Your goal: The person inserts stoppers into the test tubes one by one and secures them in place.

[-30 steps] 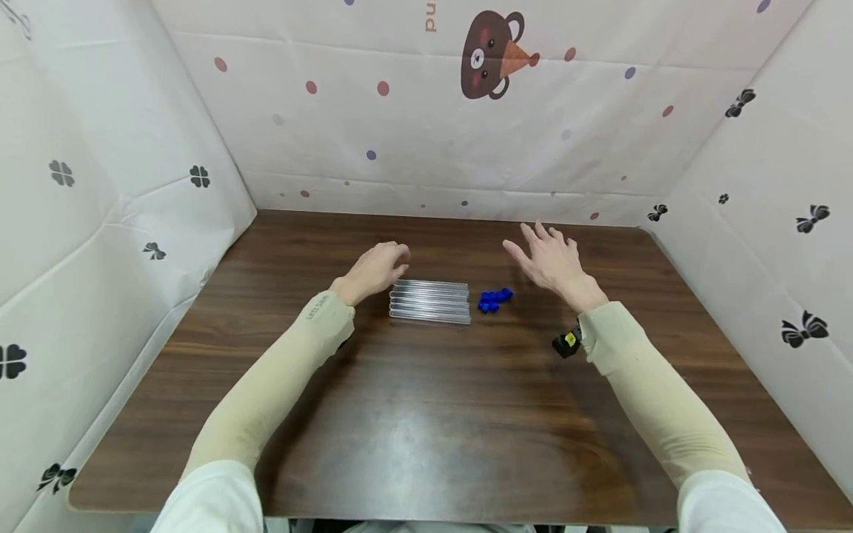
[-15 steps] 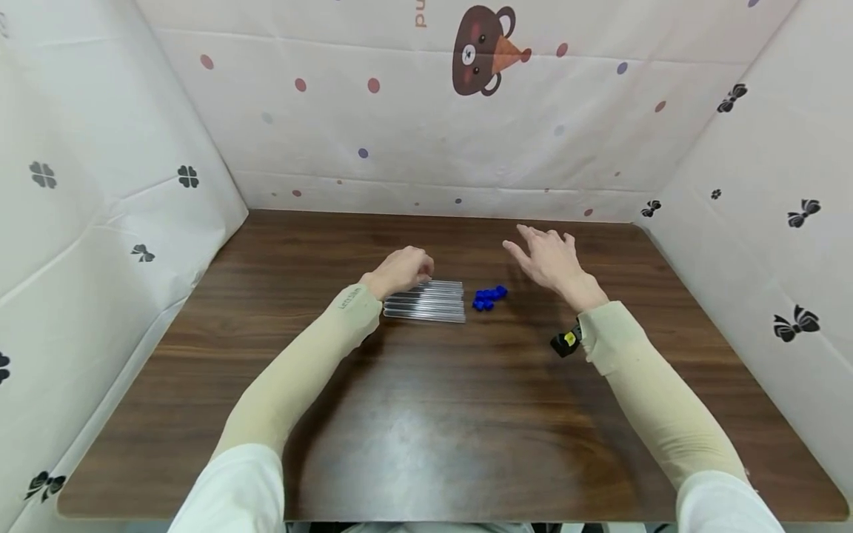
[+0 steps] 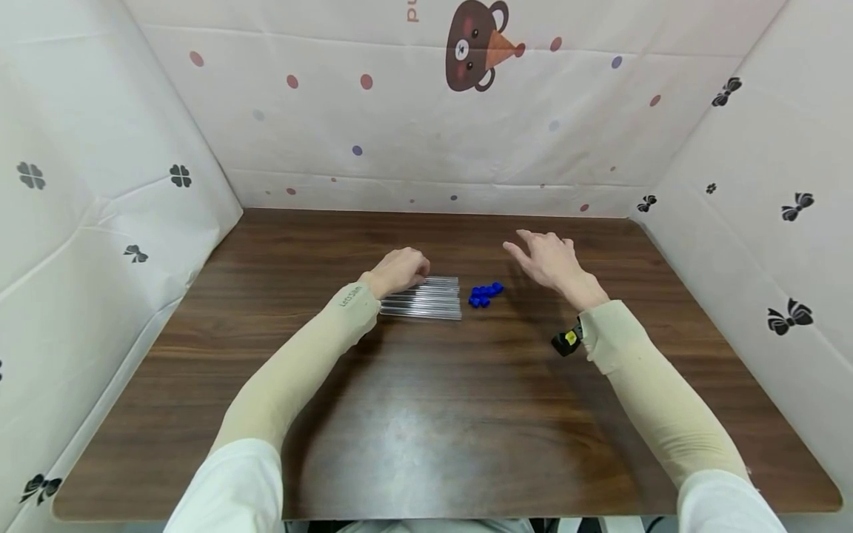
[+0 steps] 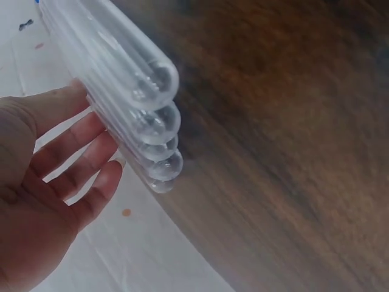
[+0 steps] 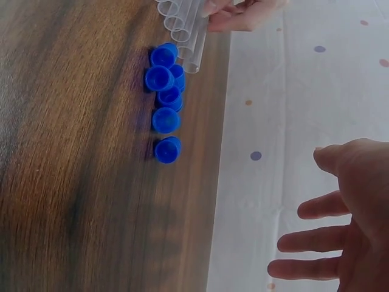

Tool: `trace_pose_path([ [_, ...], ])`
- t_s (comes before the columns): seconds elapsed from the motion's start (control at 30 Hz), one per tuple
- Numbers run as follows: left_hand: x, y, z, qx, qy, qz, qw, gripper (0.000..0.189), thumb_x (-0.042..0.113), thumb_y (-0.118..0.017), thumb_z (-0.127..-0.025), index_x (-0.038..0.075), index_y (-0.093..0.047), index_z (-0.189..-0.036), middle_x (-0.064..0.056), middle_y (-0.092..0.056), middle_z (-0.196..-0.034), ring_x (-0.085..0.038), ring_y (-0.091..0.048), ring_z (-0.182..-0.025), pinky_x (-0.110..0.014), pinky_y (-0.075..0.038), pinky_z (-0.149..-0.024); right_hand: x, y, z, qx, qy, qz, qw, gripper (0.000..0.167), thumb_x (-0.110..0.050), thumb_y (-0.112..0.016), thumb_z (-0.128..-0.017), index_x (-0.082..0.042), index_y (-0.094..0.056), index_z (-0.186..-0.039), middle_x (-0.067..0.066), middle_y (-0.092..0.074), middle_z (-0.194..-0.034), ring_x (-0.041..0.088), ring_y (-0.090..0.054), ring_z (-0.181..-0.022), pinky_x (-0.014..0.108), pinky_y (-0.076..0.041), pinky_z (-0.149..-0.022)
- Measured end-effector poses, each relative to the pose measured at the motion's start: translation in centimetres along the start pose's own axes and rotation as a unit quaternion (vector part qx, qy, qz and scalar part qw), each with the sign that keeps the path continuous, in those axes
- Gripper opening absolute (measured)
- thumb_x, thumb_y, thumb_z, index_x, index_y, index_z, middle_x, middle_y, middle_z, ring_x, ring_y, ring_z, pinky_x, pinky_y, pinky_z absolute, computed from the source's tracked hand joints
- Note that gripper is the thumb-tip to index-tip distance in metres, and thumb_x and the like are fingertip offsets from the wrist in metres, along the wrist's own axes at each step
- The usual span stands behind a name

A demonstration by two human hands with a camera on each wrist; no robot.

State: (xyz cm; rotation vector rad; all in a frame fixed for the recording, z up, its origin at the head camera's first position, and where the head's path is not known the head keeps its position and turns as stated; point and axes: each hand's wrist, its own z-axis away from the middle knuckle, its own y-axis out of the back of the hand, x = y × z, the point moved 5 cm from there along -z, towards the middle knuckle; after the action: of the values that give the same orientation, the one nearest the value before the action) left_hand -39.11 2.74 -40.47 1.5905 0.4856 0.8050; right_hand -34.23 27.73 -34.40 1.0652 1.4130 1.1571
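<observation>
Several clear test tubes [image 3: 429, 302] lie side by side in a row on the table, rounded ends toward the left. My left hand [image 3: 400, 270] reaches over the far edge of the row. In the left wrist view its thumb and fingers [image 4: 109, 179] close in on the outermost tube [image 4: 115, 61], and the right wrist view shows the fingertips pinching along that tube near its open end. Just right of the tubes sit several blue caps [image 3: 485, 295], hollow sides showing in the right wrist view. My right hand [image 3: 549, 260] hovers beyond the caps, fingers spread, holding nothing.
The brown wooden table [image 3: 426, 414] is bordered by a patterned white sheet [image 3: 300, 133] at the back and both sides. A small black device [image 3: 566, 342] is strapped at my right wrist.
My left hand has moved right from the tubes' left end to over their far edge, its fingers curling down. The right hand has lowered its fingers slightly; tubes and caps stay in place.
</observation>
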Motion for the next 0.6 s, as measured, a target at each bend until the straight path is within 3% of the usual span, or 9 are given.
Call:
trace_pose_path([
  [0.27,-0.15,-0.28,-0.44,-0.013,-0.001,-0.012,0.9998,0.010,0.015,-0.068,-0.090,0.009,-0.070,-0.097,-0.004,-0.070,-0.094,-0.018,-0.060,-0.083,-0.036,-0.051,-0.077,0.06,-0.21,-0.14,0.012,0.014,0.002,0.9998,0.065,-0.055,-0.035,-0.100,-0.009,-0.043,-0.145,0.023,-0.059,-0.129,0.044,-0.054,-0.117,0.065,-0.038,-0.092],
  [0.6,-0.50,-0.06,-0.86,-0.017,0.011,0.001,0.9998,0.006,0.009,-0.063,-0.093,0.007,-0.068,-0.094,-0.007,-0.067,-0.094,-0.020,-0.057,-0.082,-0.035,-0.048,-0.071,-0.40,-0.51,-0.17,0.013,0.036,0.008,0.9992,0.057,-0.045,-0.042,-0.101,-0.003,-0.051,-0.137,0.023,-0.062,-0.127,0.042,-0.061,-0.105,0.055,-0.051,-0.080],
])
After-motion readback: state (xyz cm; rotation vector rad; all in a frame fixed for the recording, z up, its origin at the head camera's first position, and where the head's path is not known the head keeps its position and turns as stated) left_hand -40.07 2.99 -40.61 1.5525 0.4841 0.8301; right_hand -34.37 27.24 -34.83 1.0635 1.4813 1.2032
